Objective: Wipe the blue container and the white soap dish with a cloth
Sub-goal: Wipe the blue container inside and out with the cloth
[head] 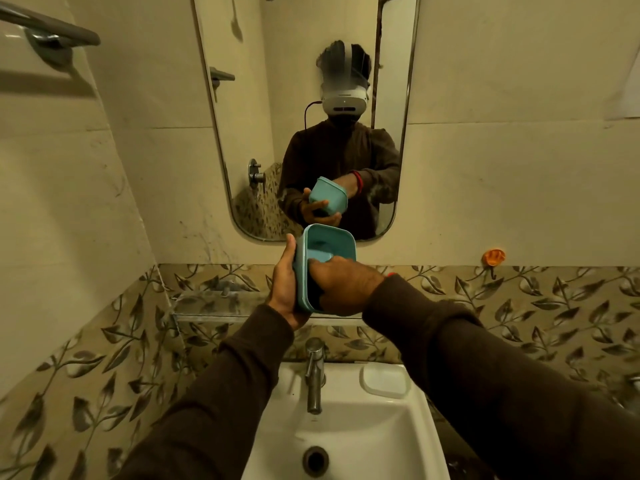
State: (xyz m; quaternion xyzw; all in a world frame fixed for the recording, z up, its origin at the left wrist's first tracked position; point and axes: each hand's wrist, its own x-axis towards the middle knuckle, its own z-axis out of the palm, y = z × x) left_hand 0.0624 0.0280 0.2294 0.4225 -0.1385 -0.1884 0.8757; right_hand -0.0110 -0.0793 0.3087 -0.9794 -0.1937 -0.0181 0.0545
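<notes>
I hold the blue container (323, 245) up in front of the mirror, tilted with its opening toward me. My left hand (285, 285) grips its left side and underside. My right hand (341, 287) reaches into the opening, fingers curled over something dark low inside; I cannot make out what it is. The white soap dish (385, 380) lies on the right rim of the sink, below my right forearm, apart from both hands.
A white sink (349, 431) with a metal tap (314, 374) sits directly below my arms. A glass shelf (207, 303) runs along the wall under the mirror (301, 109). An orange hook (494, 257) sticks to the wall at right; a towel bar (52, 29) is upper left.
</notes>
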